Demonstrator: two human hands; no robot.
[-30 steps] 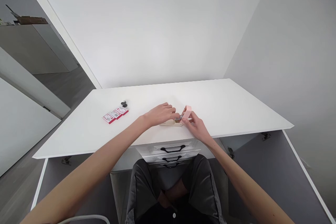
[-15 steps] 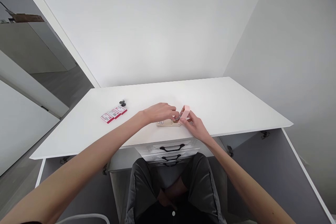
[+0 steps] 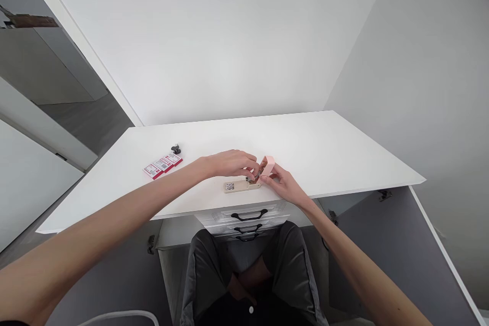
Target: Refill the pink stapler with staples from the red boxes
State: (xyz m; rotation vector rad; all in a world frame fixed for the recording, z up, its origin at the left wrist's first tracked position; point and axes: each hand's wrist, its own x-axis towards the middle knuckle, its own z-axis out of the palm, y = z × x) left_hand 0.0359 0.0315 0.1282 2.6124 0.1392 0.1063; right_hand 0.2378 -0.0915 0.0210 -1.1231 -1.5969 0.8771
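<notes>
A stapler with a pink top (image 3: 269, 164) and a cream base (image 3: 240, 186) stands opened near the front edge of the white tabletop. Its top is swung up steeply at the right end, and metal parts show inside. My right hand (image 3: 284, 183) is closed around the pink top, thumb in front and fingers behind. Over the base reaches my left hand (image 3: 237, 163), its fingertips pinched together at the metal parts between top and base. What exactly sits between those fingertips is too small to tell. A silvery patterned patch marks the base's left end.
Several red-and-white boxes (image 3: 163, 165) with printed labels lie in an overlapping row on the left of the tabletop (image 3: 305, 142). A small black object (image 3: 176, 148) is just behind them. Drawers with black handles (image 3: 249, 215) are below the front edge, between cabinet doors standing open.
My left fingertips have shifted slightly left and down from the pink top. More of the stapler's base, with its patterned patch, now shows. My right hand keeps its hold.
</notes>
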